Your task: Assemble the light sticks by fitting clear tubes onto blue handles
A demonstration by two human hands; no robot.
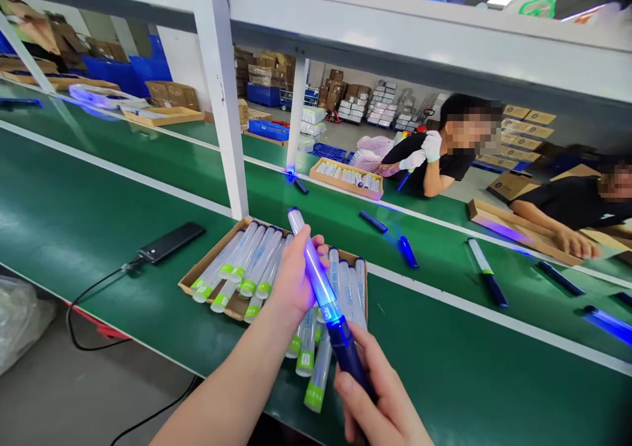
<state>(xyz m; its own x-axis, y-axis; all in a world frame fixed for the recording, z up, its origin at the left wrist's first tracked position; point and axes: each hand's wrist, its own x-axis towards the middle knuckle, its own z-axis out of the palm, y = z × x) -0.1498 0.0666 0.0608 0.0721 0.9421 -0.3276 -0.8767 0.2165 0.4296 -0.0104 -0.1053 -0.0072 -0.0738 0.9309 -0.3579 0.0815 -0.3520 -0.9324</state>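
Note:
A light stick (320,281) with a clear tube and a dark blue handle glows blue, slanting across the middle of the view. My left hand (291,271) is wrapped round its clear tube, below the dark cap at the far end. Around the dark handle (348,354) the fingers of my right hand (378,393) are closed. Under and behind my hands, clear tubes (254,255) with green bands lie in a shallow cardboard tray (190,278). Several tubes (318,377) stick out over its near side. My left arm and hand hide part of the tray.
A black phone-like device (172,242) with a cable lies left of the tray. Beyond the white divider, dark blue handles (374,222) and a light stick (486,271) lie on the green belt (434,314). A white post (222,97) rises behind the tray. Two people sit opposite, one (429,146) wearing white gloves.

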